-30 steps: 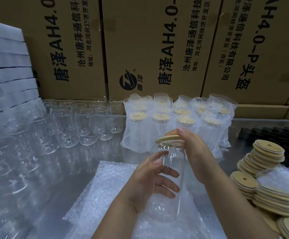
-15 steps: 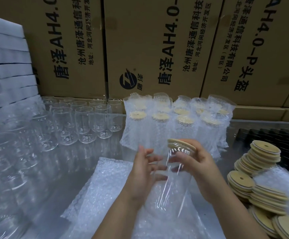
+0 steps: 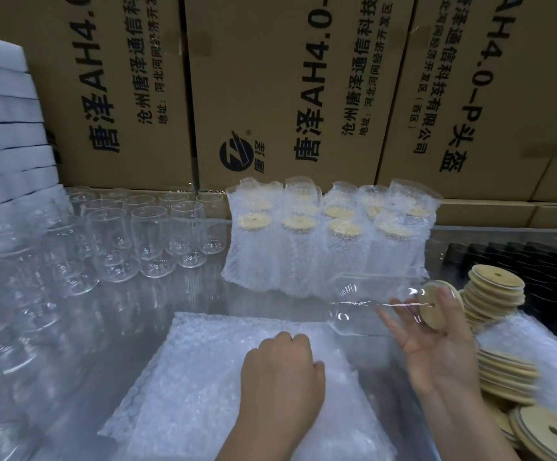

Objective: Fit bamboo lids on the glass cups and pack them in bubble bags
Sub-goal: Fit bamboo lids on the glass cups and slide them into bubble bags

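A shiny, reflective desk fills the view. On its left side stand rows of empty glass cups, upright and close together. At the back centre, a tight group of bagged cups stands upright, pale lids showing through the wrap. A pile of flat bubble bags lies at the near centre. On the right, bamboo lids sit in leaning stacks, just in front of a black tray. Cardboard boxes line the far edge.
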